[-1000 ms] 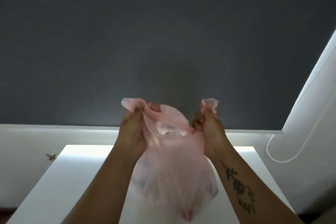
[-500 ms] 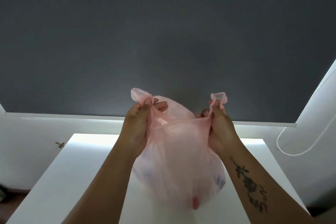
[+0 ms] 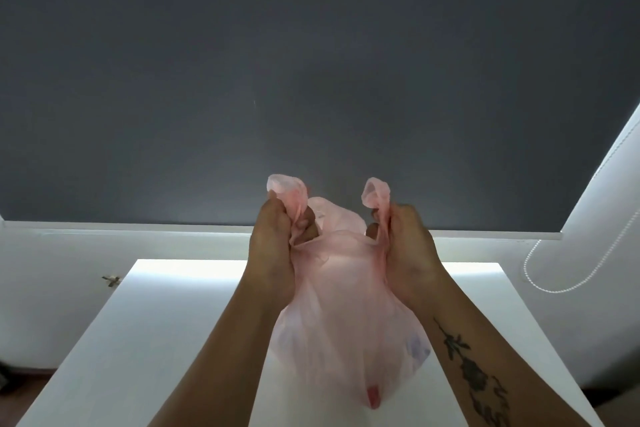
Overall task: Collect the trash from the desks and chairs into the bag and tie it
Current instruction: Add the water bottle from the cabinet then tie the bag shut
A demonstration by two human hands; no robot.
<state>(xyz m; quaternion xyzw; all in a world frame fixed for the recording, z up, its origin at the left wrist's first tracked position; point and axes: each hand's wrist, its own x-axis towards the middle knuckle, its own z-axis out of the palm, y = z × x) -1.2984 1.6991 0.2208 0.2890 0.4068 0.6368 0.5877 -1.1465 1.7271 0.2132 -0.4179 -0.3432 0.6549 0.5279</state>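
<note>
In the middle of the frame, the left hand (image 3: 273,253) and right hand (image 3: 410,253) each pinch one handle of the pink bag (image 3: 346,322). The bag hangs between them over the white desk (image 3: 156,340). The handles stick up, side by side, ready to cross.

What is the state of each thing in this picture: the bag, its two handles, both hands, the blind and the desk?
Bag: pink, held up over the desk, not tied, some things inside.
Left handle: gripped, its loop sticks up.
Right handle: gripped, its loop sticks up.
Left hand: closed on the left handle.
Right hand: closed on the right handle.
Blind: pulled down.
Desk: white, bare where it shows.
</note>
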